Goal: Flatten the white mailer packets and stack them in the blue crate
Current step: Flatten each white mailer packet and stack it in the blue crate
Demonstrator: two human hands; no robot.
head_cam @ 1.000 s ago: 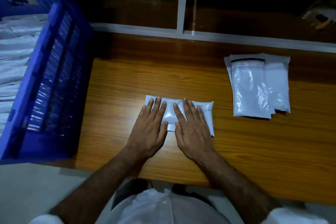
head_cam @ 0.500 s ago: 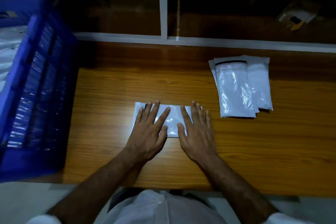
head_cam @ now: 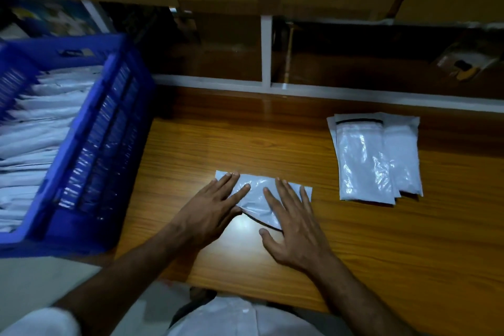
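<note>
On the glossy wooden counter (head_cam: 354, 254), near its front edge, a flat white plastic mailer packet (head_cam: 257, 196) lies under both hands. The left hand (head_cam: 210, 210) presses its left part with straight, relaxed fingers; the right hand (head_cam: 297, 226) lies flat on its right part, fingers spread, grasping nothing. A blue slatted plastic crate (head_cam: 90, 150) at the left holds rows of white packets (head_cam: 35, 131). A small pile of empty white mailer bags (head_cam: 373, 155) rests well apart to the right
</note>
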